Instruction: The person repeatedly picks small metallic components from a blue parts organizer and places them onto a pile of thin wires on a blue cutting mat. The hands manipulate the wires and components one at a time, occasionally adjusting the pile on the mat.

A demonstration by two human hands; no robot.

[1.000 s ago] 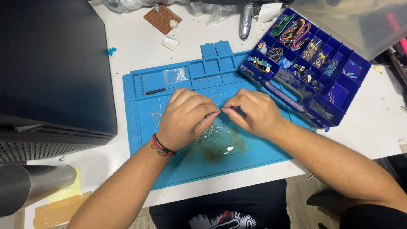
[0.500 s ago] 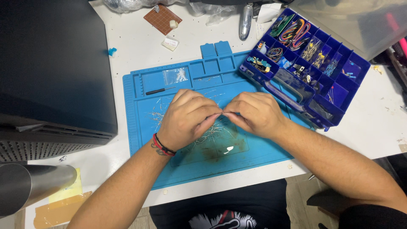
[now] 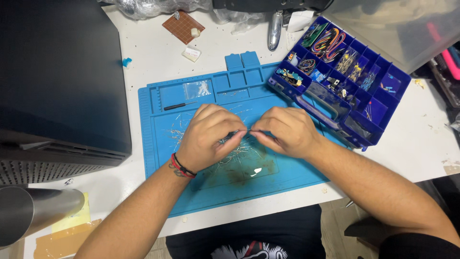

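A dark monitor (image 3: 57, 81) fills the bench's left edge. On the blue mat (image 3: 287, 177), the left hand (image 3: 208, 136) and right hand (image 3: 285, 130), both clenched, pinch opposite ends of a thin wire (image 3: 243, 132) above loose wire bits. A blue parts box (image 3: 345, 81) crowds the right side.

bare forearms | red-and-black wristband (image 3: 181, 166) on left wrist | black printed shirt (image 3: 249, 242)
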